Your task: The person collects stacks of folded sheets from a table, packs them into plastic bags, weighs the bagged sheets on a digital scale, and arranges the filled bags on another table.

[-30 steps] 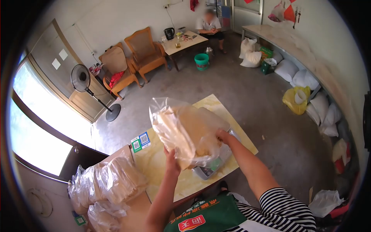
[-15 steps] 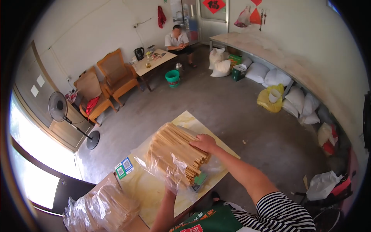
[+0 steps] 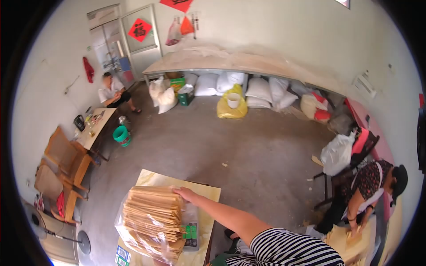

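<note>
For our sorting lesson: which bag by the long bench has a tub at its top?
The yellow bag, before the middle of the long bench, with the white tub. The other bags there are mainly white, with no tub visible.

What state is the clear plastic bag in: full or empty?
Full: a thick tan stack shows inside the clear plastic bag.

A thick stack of tan sheets [image 3: 153, 213], partly inside a clear plastic bag [image 3: 136, 239], was at near left, layered edges facing right.
</note>
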### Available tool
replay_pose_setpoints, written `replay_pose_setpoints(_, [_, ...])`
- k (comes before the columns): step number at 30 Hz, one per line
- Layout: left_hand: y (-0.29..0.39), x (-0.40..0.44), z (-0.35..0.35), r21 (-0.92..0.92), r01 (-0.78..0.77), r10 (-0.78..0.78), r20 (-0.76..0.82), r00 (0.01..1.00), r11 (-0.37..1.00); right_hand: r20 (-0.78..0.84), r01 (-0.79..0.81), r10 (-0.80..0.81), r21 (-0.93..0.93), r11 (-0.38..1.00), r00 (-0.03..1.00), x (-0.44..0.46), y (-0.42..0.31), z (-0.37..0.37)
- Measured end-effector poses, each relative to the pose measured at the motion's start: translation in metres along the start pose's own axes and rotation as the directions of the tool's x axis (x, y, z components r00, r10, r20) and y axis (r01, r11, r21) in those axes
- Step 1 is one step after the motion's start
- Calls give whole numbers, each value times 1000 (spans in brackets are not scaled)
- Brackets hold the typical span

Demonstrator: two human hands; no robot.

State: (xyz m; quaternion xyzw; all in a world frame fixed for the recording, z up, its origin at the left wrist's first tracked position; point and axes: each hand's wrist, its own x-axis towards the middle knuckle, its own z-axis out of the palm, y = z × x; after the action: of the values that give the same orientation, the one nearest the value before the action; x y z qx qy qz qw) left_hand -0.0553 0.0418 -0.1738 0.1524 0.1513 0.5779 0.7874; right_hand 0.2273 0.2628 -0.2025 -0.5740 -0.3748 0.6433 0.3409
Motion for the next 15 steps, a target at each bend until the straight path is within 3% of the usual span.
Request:
replay_pose_setpoints(5, [9,-2,-33,-327,333,-235,306,923,884,-94,43,-33,114,993,995,-13,12,-4])
replay_pose_setpoints(7, [5,1,-43,-357,470,-299,440,847,807,-89,8,10,193,981,996,-36,12,-15])
replay_pose_setpoints(9, [-5,2,-30,-278,467,-312,458,833,839,-122,-35,56,170,985,991,-46,33,-44])
replay_pose_setpoints(10, [-19,-6,-3,251,101,-120,61,991,963,-147,-79,101,148,986,984,-48,50,-64])
replay_pose_setpoints(11, [-26,-11,10,780,-80,301,-143,943,621,-149,-42,61,125,991,987,-45,80,-95])
replay_pose_setpoints(12, [-12,8,-25,373,30,147,-438,887,927,-147,-6,21,101,995,989,-50,106,-126])
replay_pose_setpoints(13, [-16,10,-31,371,26,150,-439,886,928,-274,-72,143,254,964,951,-82,102,-144])
replay_pose_setpoints(14, [-18,10,-34,515,21,259,-465,847,857,-459,-92,234,311,946,857,-96,119,-167])
replay_pose_setpoints(15, [-19,8,-10,647,30,372,-475,798,762,-482,-118,258,302,946,837,-106,142,-202])
